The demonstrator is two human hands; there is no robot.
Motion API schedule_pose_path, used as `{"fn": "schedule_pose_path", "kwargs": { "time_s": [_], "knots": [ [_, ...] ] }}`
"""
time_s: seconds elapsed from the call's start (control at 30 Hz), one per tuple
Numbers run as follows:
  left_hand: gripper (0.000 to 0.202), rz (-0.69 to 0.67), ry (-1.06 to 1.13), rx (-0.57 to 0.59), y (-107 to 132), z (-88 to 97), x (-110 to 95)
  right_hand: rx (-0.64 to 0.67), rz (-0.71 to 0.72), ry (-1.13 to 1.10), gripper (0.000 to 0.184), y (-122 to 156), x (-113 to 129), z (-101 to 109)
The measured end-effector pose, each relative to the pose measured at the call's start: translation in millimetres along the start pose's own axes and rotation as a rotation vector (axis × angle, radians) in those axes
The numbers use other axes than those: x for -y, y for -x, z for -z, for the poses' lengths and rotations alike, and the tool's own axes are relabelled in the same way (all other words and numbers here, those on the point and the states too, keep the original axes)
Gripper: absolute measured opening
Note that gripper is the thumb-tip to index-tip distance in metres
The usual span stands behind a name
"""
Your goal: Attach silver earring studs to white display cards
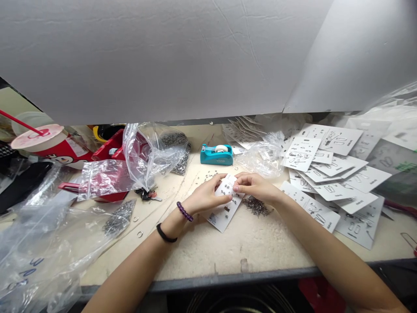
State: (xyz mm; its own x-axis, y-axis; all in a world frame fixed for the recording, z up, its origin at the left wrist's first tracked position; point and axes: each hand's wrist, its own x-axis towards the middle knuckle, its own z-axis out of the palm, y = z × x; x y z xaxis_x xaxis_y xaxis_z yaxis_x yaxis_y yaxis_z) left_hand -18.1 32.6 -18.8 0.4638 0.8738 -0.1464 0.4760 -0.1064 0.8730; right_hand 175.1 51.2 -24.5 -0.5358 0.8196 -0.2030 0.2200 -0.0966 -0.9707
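- The white card [222, 216] lay at the middle of the bench, slanted, with small metal clips [224, 193] set in rows on it; it looked light and thin, fairly stiff but easy to bend; the clips looked small and likely to slip, so its bare edges seemed the safest place to hold.
- The left hand [208, 195] was curled, its fingers [224, 198] pinching the card's upper part; the right hand [256, 187] came in from 3 o'clock, its fingertips [236, 188] closed on the top corner; neither hand looked released, though the exact finger contact was partly hidden.
- A heap of metal clips [256, 205] lay just beside the card at 3 o'clock, close under the right wrist.
- A teal tape dispenser [216, 155] stood at 12 o'clock, well clear of the hands.
- A spread of printed cards [325, 174] covered the bench from 1 to 4 o'clock, overlapping one another.
- A clear plastic bag [153, 152] slumped at 10 o'clock; keys [146, 194] lay near it at 9 o'clock.
- Loose metal rings [139, 234] were scattered at 8 o'clock, near the left forearm; they could easily be nudged.
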Motion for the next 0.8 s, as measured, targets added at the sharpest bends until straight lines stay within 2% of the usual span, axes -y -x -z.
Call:
{"fn": "schedule_pose_path", "kwargs": {
  "time_s": [0.1,0.47,0.8],
  "knots": [
    [0.067,0.005,-0.051,-0.044,0.7,-1.7,-2.4,-0.006,-0.005,0.000,0.022,0.6,1.0,-1.2],
    [0.048,-0.018,-0.066,-0.077,0.6,-5.2,0.5,-0.043,0.034,0.136,0.021,-0.9,-0.2,-3.1],
    [0.047,0.007,0.012,-0.039,0.0,-5.0,-7.0,-0.062,0.066,0.291,0.015,0.8,2.7,-5.8]
  ]
}}
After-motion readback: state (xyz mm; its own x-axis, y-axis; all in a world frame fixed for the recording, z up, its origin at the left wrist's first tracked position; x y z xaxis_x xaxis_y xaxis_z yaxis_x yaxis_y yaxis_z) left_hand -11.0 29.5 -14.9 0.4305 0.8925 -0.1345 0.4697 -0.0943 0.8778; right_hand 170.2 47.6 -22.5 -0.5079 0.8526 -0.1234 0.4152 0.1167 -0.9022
